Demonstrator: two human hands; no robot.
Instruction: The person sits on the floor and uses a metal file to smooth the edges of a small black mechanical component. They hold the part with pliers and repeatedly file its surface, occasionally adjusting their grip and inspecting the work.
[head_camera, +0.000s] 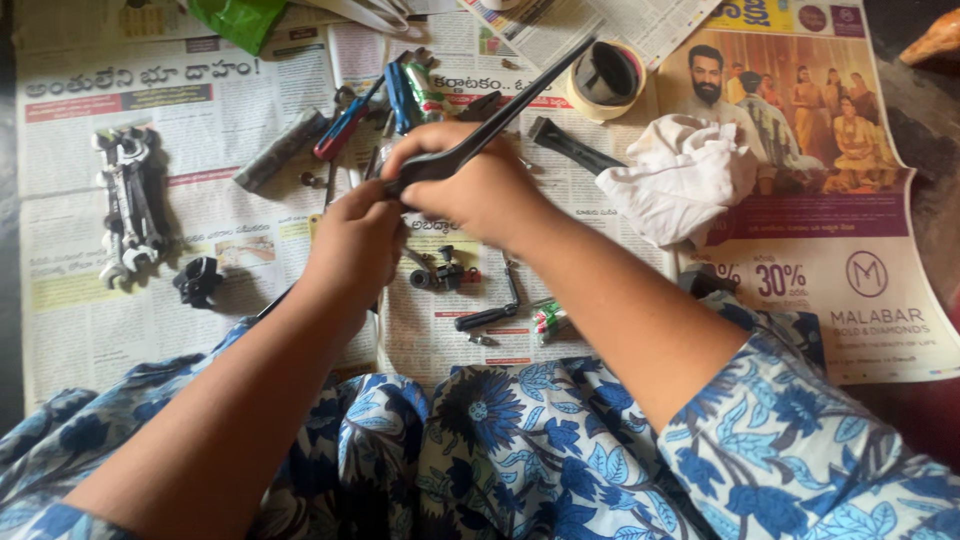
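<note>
My right hand is closed around a long, thin black bar that slants up to the right over the newspaper. My left hand meets it at the bar's lower end, fingers pinched there; what they pinch is hidden. Just below the hands lie a small metal fitting and a black-handled tool.
Newspaper sheets cover the surface. A set of spanners lies at the left, a small black part beside it. A red-and-blue screwdriver, a tape roll, a black chisel-like tool and a white cloth lie beyond.
</note>
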